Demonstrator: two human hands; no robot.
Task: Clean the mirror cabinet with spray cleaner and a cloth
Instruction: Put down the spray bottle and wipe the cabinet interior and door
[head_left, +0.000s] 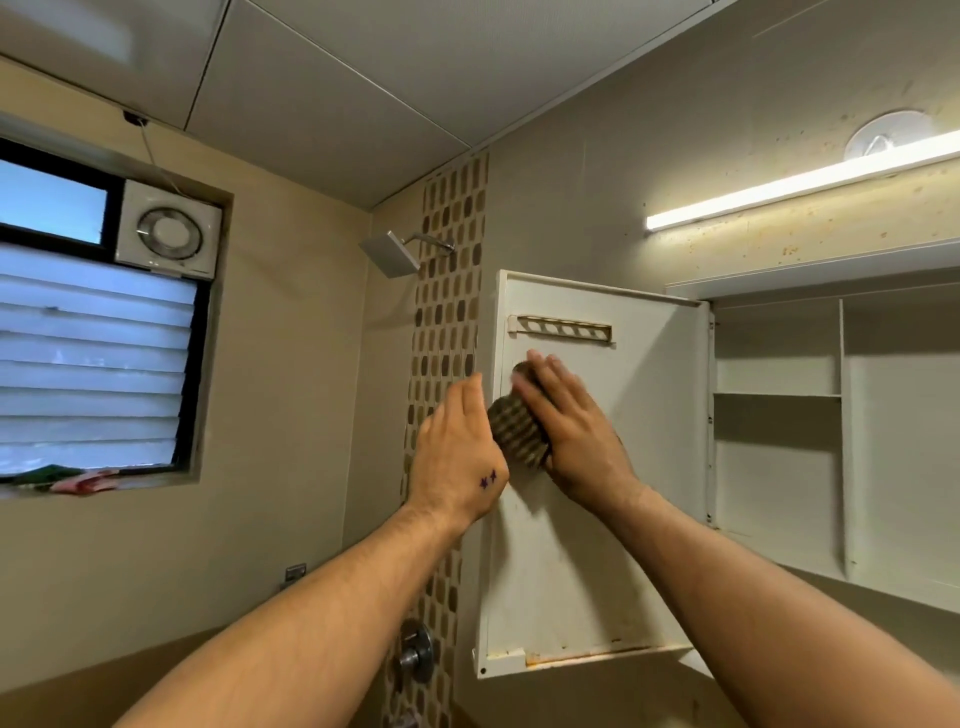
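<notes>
The white mirror cabinet hangs on the right wall with its door swung open toward me, showing the door's stained inner face. My right hand presses a dark striped cloth flat against the upper left of that face, fingers straight. My left hand lies against the door's left edge beside the cloth, fingers pointing up and fairly straight. No spray bottle is in view. The mirror side of the door is hidden.
A small slotted rack is fixed near the door's top. Inside the cabinet are bare shelves. A shower head, tiled strip, tube light, window and shower valve surround the cabinet.
</notes>
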